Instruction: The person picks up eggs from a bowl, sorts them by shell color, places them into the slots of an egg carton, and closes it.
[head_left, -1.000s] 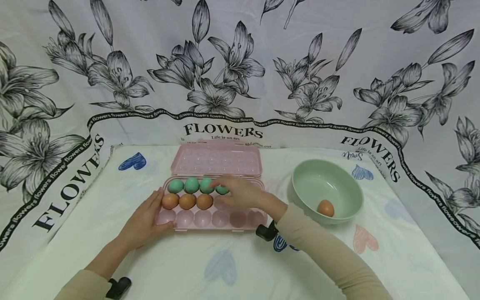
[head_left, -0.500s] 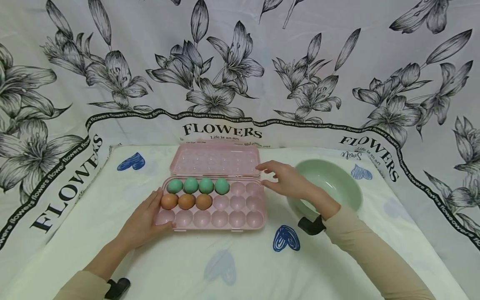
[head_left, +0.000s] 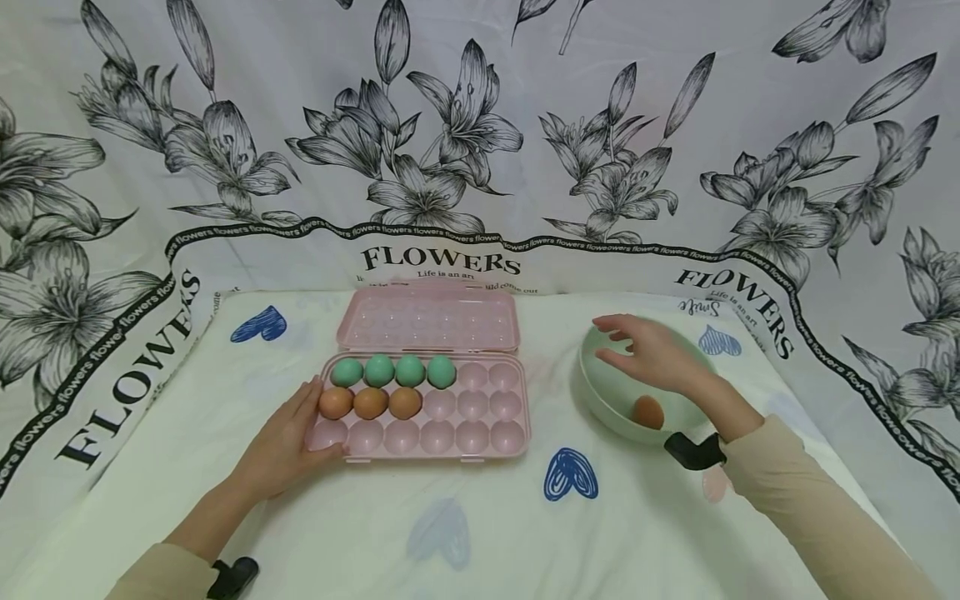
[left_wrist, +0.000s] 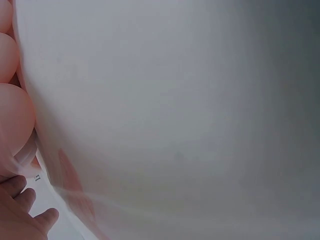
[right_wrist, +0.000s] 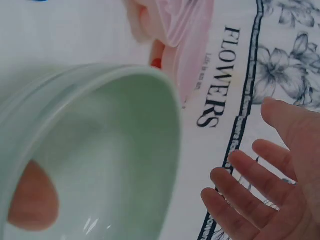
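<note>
A pink plastic egg carton point(head_left: 450, 457) lies with its lid point(head_left: 431, 321) folded back. Its back row holds several green eggs point(head_left: 378, 372), and three brown eggs point(head_left: 371, 403) sit in the middle row. My left hand point(head_left: 277, 442) holds the carton at its front left corner, thumb along the front edge and fingers on the left side. Over the green bowl point(head_left: 600, 400) hovers my right hand point(head_left: 656, 354), fingers apart and nothing in them. One brown egg point(right_wrist: 34, 202) rests inside the bowl, partly cut off by its rim in the right wrist view.
Underneath is a white cloth point(head_left: 337, 533) printed with hearts. A flower-patterned cloth point(head_left: 525, 125) hangs upright behind the carton and bowl. The bowl stands to the right of the carton, with a strip of cloth between them.
My right hand has left the green egg at the back row's right end and moved right, over the bowl. The left hand stays at the carton's corner.
</note>
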